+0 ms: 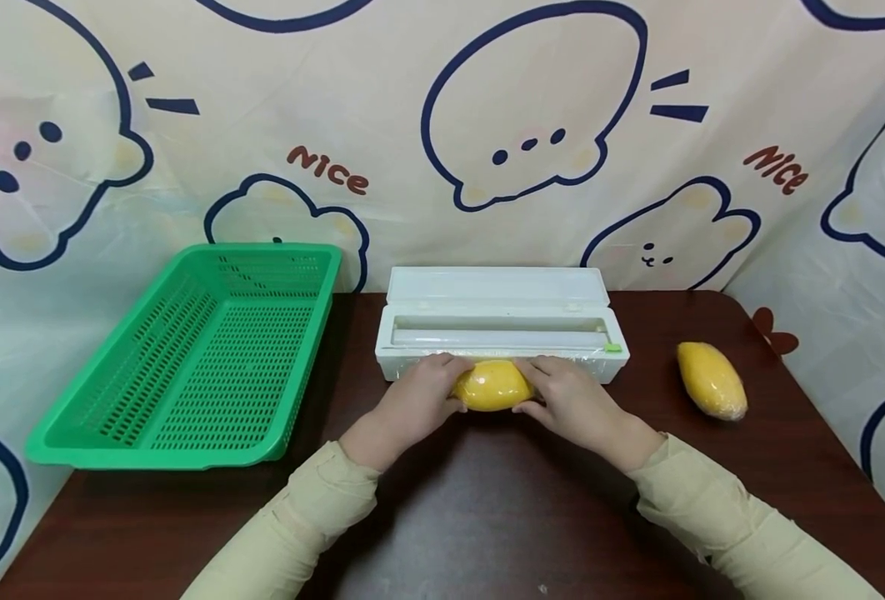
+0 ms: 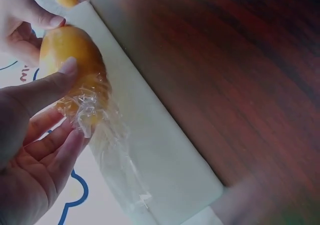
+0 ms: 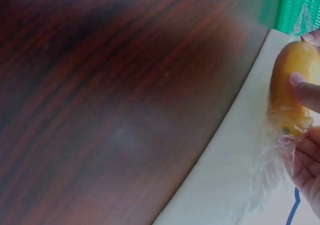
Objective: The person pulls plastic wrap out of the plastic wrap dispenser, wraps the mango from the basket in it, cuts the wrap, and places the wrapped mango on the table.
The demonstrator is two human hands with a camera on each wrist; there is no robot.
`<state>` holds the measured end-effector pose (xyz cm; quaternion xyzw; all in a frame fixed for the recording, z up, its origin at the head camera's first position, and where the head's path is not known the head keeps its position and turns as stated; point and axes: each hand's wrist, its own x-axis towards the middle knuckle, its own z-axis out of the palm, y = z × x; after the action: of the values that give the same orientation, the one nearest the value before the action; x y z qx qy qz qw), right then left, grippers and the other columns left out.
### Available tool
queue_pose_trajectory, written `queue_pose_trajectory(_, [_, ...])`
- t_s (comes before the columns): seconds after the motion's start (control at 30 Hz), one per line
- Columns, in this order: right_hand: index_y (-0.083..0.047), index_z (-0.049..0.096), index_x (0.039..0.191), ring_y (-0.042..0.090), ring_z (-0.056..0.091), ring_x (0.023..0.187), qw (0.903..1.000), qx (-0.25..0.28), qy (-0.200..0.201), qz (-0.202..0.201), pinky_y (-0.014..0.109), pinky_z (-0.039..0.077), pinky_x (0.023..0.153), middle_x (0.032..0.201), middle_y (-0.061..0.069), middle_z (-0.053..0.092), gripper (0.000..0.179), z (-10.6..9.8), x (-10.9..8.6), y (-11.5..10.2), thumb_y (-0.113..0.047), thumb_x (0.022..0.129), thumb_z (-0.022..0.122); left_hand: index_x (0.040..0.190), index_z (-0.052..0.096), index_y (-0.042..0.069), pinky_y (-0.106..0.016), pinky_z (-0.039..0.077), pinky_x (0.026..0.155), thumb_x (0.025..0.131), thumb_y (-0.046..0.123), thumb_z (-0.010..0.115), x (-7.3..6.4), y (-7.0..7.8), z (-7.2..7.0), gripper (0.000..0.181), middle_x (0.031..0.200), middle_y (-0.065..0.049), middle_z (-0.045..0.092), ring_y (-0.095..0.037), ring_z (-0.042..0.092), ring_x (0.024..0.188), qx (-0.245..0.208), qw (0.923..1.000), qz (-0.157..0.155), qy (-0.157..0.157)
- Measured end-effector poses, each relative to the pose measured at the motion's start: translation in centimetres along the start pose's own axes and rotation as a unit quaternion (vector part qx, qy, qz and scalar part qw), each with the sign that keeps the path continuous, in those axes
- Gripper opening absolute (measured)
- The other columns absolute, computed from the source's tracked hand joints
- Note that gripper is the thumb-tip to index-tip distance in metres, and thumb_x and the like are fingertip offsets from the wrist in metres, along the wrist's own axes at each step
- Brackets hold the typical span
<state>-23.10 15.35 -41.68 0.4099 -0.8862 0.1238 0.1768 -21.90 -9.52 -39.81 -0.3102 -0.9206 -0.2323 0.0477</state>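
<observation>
Both hands hold a yellow mango (image 1: 492, 386) between them, just in front of a white cling film dispenser (image 1: 502, 321) with its lid raised. My left hand (image 1: 422, 400) grips the mango's left end, thumb on its near side, as the left wrist view shows. The right hand (image 1: 573, 406) pinches the other end between thumb and fingers. Clear cling film (image 2: 89, 107) covers the mango and bunches at its ends. In the right wrist view, loose film (image 3: 272, 160) trails from the mango over the dispenser's front.
A green plastic basket (image 1: 281, 417) stands at the left of the dark wooden table (image 1: 487, 517). Another mango (image 1: 711, 381), wrapped in film, lies at the right. A small green slider (image 1: 612, 347) sits on the dispenser's edge. A patterned cloth hangs behind.
</observation>
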Motion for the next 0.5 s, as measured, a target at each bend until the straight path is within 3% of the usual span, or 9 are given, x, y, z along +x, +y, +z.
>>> queue_pose_trajectory(0.23, [0.012,0.063,0.128,0.033,0.069,0.103,0.9994,0.021,-0.027,0.006,0.046,0.056,0.088,0.117,0.022,0.068,0.063,-0.07,0.46,-0.03,-0.02,0.081,0.089,0.124,0.065,-0.004,-0.041,0.055,0.089,0.081,0.002,0.086,0.38,-0.43,-0.06,0.048,0.112,-0.016,0.069,-0.03,0.066,0.101,0.0,0.9996,0.0,-0.027])
queue_pose_trajectory(0.5, [0.012,0.064,0.127,0.033,0.067,0.105,0.9977,0.021,-0.061,0.021,0.045,0.055,0.091,0.118,0.022,0.067,0.06,0.09,0.41,-0.04,-0.02,0.082,0.088,0.115,0.066,-0.003,-0.042,0.053,0.087,0.079,0.0,0.086,0.67,-0.52,0.2,0.042,0.105,-0.013,0.069,-0.029,0.065,0.097,-0.003,0.9991,0.022,-0.037])
